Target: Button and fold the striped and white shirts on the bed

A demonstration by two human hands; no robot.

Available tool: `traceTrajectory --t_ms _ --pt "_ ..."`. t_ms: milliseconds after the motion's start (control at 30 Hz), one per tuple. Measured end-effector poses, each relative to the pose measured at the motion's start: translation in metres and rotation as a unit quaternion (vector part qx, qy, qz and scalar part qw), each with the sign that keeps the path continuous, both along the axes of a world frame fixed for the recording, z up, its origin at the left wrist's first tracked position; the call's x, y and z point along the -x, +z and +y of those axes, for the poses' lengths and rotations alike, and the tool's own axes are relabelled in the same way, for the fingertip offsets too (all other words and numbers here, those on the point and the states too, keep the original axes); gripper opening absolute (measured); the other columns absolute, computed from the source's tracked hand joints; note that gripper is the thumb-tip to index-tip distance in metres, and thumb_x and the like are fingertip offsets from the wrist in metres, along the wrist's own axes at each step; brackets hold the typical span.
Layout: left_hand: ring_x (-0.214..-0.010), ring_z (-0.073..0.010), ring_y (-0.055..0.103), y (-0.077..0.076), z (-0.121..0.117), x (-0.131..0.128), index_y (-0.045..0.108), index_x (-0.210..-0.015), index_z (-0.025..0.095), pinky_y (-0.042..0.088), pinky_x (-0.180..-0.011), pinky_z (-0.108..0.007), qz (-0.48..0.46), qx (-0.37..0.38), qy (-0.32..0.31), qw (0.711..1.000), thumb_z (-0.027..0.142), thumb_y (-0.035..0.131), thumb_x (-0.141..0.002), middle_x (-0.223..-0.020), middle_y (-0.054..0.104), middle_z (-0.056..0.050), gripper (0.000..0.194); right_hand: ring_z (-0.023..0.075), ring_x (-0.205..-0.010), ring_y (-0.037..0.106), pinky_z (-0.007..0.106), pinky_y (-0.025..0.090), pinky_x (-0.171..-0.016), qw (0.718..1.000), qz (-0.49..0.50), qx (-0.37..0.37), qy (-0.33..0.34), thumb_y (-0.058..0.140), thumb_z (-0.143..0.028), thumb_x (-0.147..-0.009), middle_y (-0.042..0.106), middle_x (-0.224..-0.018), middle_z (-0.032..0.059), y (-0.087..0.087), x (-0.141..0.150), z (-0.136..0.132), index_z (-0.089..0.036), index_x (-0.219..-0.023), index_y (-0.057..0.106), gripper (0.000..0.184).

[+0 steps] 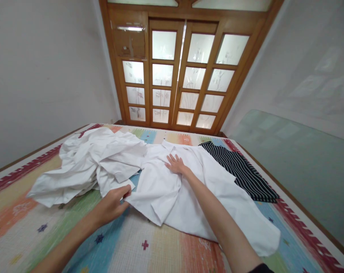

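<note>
A white shirt (200,204) lies spread on a patterned, multicoloured cloth (132,242), its collar toward the far side. My left hand (113,204) pinches the shirt's near left corner, pulling the fabric taut there. Flat on the upper part of the shirt rests my right hand (176,165), fingers stretched out and apart. A crumpled pile of white clothing (89,163) sits to the left, just beyond my left hand, touching or overlapping the shirt's left side. On the far right a folded black garment with white stripes (243,170) lies beside the shirt, partly under its edge.
Wooden doors with frosted glass panes (163,76) stand beyond the far edge of the cloth. A pale wall (41,76) rises on the left. Along the right wall leans a large greenish translucent panel (297,159).
</note>
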State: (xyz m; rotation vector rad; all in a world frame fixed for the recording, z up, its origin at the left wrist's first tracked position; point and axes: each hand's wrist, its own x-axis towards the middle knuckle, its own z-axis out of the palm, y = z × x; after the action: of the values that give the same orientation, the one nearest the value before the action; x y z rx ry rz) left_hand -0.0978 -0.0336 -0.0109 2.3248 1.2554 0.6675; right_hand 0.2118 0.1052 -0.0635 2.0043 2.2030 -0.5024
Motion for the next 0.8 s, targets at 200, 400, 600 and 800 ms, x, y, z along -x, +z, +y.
traceTrajectory --t_ms 200,400,600,800 --pt "-0.042 -0.0142 0.054 0.005 -0.058 0.031 0.036 -0.066 0.023 0.038 -0.046 -0.023 -0.220 0.205 0.078 0.950 0.036 0.058 -0.075 -0.049 0.049 0.006 0.027 0.0291 -0.147 -0.006 0.048 0.001 -0.117 1.000 0.005 0.010 -0.011 0.017 -0.057 -0.095 -0.006 -0.161 -0.0008 0.002 0.002 0.002 -0.024 -0.155 0.007 0.069" --pt "-0.036 -0.0121 0.054 -0.011 -0.111 0.025 0.040 -0.072 0.021 0.038 -0.039 -0.020 -0.322 0.336 0.053 0.883 0.042 0.069 -0.074 -0.054 0.052 0.007 0.035 0.0321 -0.147 -0.001 0.051 0.004 -0.117 0.999 0.040 -0.004 -0.011 0.030 -0.058 -0.093 0.002 -0.162 0.0025 0.012 0.002 -0.002 -0.024 -0.154 0.016 0.071" --pt "-0.054 -0.0160 0.059 -0.023 -0.092 0.014 0.053 -0.084 0.021 0.045 -0.046 -0.022 -0.296 0.165 0.260 0.904 0.051 0.066 -0.067 -0.065 0.060 0.002 0.037 0.0253 -0.141 0.032 0.039 0.024 -0.115 0.991 0.110 -0.076 0.005 0.036 -0.040 -0.097 0.035 -0.153 0.0134 0.037 -0.009 -0.027 -0.014 -0.146 0.038 0.056" --pt "-0.085 -0.0249 0.066 -0.030 -0.088 0.021 0.062 -0.091 0.021 0.053 -0.078 -0.032 -0.191 0.151 0.212 0.946 0.054 0.062 -0.070 -0.088 0.071 -0.004 0.039 0.0246 -0.125 0.051 0.039 0.035 -0.109 0.962 0.158 -0.218 0.035 0.054 -0.032 -0.088 0.058 -0.132 0.0139 0.044 -0.061 -0.120 -0.015 -0.125 0.056 0.042"
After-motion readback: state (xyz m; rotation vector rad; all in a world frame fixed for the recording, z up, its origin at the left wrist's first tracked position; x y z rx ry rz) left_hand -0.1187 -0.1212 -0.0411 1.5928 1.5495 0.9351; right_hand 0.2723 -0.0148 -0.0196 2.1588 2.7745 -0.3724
